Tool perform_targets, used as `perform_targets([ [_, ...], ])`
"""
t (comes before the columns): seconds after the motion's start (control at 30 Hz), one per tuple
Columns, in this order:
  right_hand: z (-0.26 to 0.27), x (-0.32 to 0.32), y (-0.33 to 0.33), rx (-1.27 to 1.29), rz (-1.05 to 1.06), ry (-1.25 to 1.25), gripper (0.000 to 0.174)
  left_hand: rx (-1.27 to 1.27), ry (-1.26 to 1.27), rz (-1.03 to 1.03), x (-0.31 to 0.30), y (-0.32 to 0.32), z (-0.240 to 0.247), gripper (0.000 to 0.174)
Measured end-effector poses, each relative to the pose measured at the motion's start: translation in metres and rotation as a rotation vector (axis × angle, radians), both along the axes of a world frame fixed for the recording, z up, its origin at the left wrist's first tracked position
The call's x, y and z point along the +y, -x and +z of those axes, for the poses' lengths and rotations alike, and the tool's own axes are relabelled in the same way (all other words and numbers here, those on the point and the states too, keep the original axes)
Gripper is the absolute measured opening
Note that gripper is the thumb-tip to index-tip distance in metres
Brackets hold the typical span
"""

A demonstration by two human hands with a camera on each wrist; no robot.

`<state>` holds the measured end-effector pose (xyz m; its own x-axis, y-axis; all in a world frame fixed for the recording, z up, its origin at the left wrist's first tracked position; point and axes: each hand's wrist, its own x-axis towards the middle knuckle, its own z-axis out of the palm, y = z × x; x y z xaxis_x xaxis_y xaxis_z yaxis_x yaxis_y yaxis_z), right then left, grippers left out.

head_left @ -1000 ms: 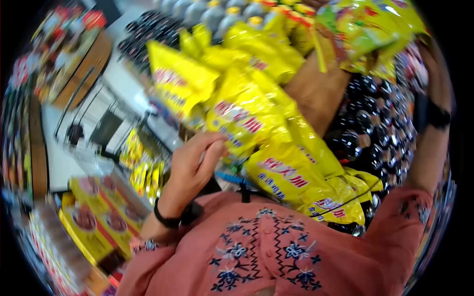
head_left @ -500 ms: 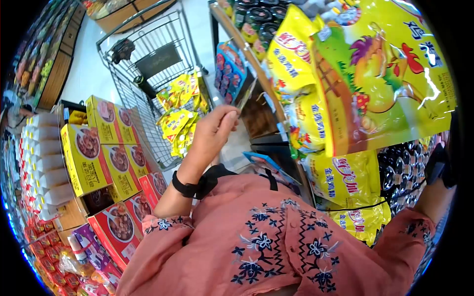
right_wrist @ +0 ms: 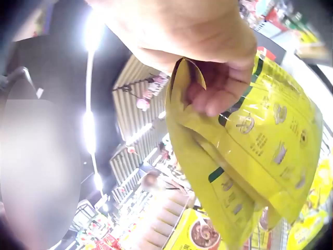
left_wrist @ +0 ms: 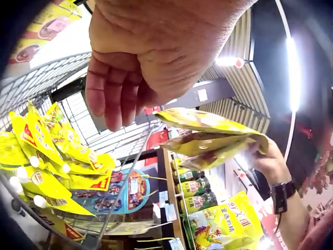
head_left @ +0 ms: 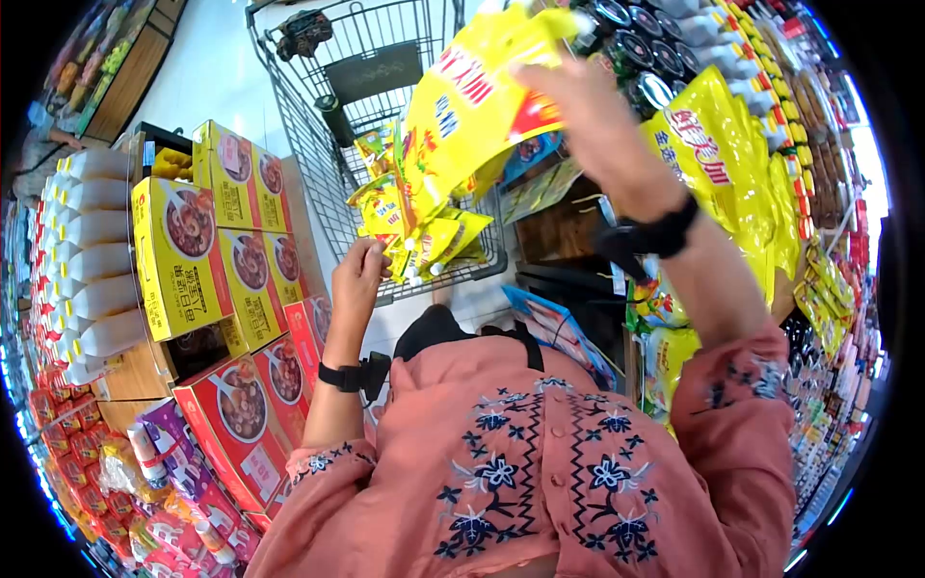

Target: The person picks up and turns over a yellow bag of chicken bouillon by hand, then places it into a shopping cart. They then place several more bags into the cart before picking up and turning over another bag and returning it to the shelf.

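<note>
My right hand (head_left: 602, 120) grips large yellow chicken bouillon bags (head_left: 458, 116) by their top edge, holding them out over the shopping cart (head_left: 374, 77). In the right wrist view the fingers curl over the fold, and two yellow bag layers (right_wrist: 270, 130) hang below. Smaller yellow bags (head_left: 381, 207) with white caps lie in the cart. Near the cart's close rim, my left hand (head_left: 358, 279) is raised with nothing in it. The left wrist view shows its fingers (left_wrist: 112, 91) hanging loosely bent, beside the capped bags (left_wrist: 52, 156).
Yellow porridge cartons (head_left: 183, 246), red cartons (head_left: 231, 424) and white bottles (head_left: 101, 255) are stacked on the left. On the right, more large yellow bags (head_left: 723, 154) stand on a shelf near dark-lidded jars (head_left: 641, 43). A blue display box (head_left: 559, 332) stands low between cart and shelf.
The right hand has swung the large bags from the right-hand shelf leftward over the cart. The view has turned toward the cart. My left hand has shifted slightly left and down in view.
</note>
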<state>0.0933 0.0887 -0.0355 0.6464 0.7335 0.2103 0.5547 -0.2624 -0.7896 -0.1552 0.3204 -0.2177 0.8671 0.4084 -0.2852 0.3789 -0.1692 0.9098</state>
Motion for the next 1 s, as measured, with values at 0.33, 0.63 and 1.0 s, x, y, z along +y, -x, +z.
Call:
perform_targets([
  [0.33,-0.219,0.098,0.009,0.887,-0.291,-0.324,0.030,0.041,-0.083,0.070,0.015,0.044,-0.024,0.025],
  [0.63,-0.351,0.032,0.067,1.062,-0.651,0.184,0.031,0.093,-0.076,0.004,0.021,0.022,-0.001,0.030],
  [1.0,-0.289,-0.002,0.046,1.044,-0.284,0.413,0.045,-0.008,-0.334,-0.363,-0.025,-0.050,0.049,0.025],
])
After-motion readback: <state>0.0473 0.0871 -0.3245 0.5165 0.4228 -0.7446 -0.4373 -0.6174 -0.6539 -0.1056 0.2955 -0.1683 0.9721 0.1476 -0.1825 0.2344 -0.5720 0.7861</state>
